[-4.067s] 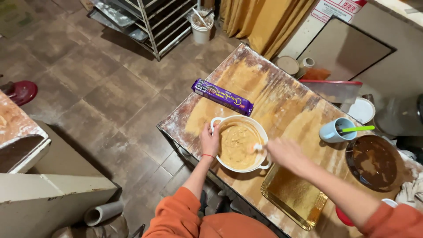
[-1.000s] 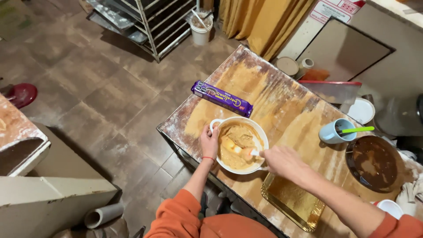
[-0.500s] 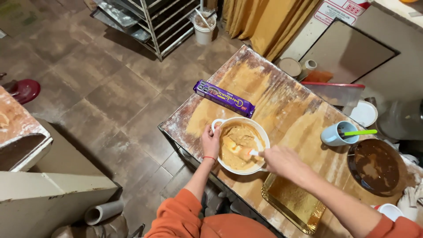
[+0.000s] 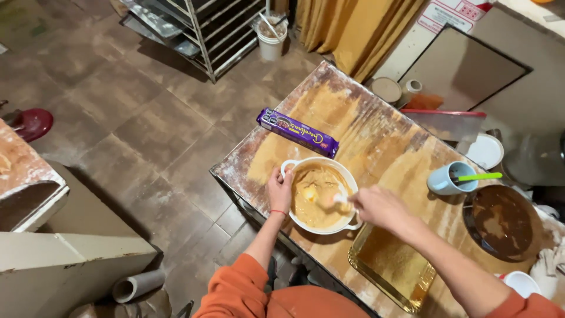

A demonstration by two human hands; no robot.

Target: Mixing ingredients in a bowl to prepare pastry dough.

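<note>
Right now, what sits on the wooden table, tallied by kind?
Mixing bowls of batter: 1
Purple biscuit packets: 1
Mugs with a green utensil: 1
Gold baking trays: 1
Dark round pans: 1
Clear tubs with a red rim: 1
Total: 6

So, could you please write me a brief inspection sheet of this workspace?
Surface: worn wooden table, floury.
Job's things: white bowl of tan batter; white utensil in it.
Clutter: purple packet, blue mug, gold tray, dark pan.
Grips: left hand on the bowl rim; right hand holds the utensil.
Cables: nothing seen.
Surroundings: tiled floor, metal rack, white bucket.
</note>
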